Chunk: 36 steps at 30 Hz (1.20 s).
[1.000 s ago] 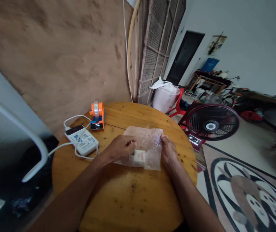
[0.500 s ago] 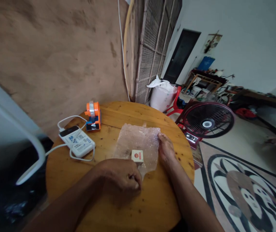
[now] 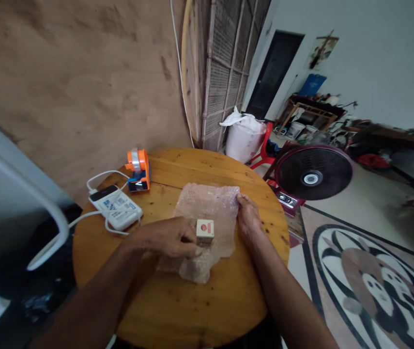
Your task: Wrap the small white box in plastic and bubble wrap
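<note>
A small white box (image 3: 205, 228) with a red print on top sits on a sheet of clear bubble wrap (image 3: 210, 199), which lies spread on the round wooden table (image 3: 207, 310). My left hand (image 3: 172, 236) is over the left part of the sheet, right beside the box. Its fingers are curled and the thumb reaches toward the box's front; the fingertips are hidden, so what they hold does not show. At the sheet's upper right edge, my right hand (image 3: 249, 216) pinches the bubble wrap between thumb and fingers.
An orange and blue tape dispenser (image 3: 139, 169) stands at the table's back left. Near it lies a white power bank (image 3: 121, 211) with white cables. A dark red fan (image 3: 312, 178) stands beyond the right edge, and a white sack (image 3: 245, 140) behind the table.
My left hand has moved left and slightly up, off the sheet's front corner. More of the bubble wrap's front edge now shows, lying toward me. My right hand keeps its pinch.
</note>
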Available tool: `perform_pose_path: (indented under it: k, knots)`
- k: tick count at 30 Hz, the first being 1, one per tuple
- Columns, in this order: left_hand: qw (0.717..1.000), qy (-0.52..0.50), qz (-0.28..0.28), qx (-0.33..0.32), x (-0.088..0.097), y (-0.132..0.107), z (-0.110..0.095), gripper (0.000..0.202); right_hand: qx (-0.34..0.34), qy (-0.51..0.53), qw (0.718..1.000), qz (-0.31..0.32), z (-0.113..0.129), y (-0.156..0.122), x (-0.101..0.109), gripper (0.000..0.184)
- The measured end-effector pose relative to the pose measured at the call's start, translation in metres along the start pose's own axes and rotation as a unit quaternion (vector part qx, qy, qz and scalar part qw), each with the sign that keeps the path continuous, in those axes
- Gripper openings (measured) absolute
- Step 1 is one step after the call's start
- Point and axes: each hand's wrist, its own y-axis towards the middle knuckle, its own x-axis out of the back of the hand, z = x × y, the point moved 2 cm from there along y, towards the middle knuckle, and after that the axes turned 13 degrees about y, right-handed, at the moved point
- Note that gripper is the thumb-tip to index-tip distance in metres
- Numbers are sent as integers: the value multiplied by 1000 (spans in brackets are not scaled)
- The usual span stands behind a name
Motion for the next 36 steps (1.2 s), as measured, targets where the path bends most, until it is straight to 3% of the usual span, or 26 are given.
perform_pose_path:
  k: [3, 6, 9, 14, 20, 28, 36]
  knots:
    - [997, 53, 12, 57, 3, -3, -11, 30, -5, 1, 1000, 1, -2, 1, 1, 25]
    - [989, 119, -38, 77, -5, -5, -29, 23, -1, -1, 1000, 5, -4, 3, 3, 24]
    - [977, 160, -109, 94, -24, -5, -47, 22, 8, -6, 1000, 8, -5, 4, 5, 24]
    - [989, 116, -90, 8, -69, -5, -67, 24, 24, -30, 999, 10, -8, 9, 9, 26]
    - [984, 115, -116, 74, -84, -9, -62, 23, 59, -89, 994, 17, -12, 14, 14, 22]
    - [949, 197, -220, 113, -91, 5, -53, 24, 130, -168, 977, 24, -10, 19, 18, 18]
    - [923, 291, -156, 197, -96, 16, -54, 16, 154, -196, 968, 21, -13, 24, 26, 17]
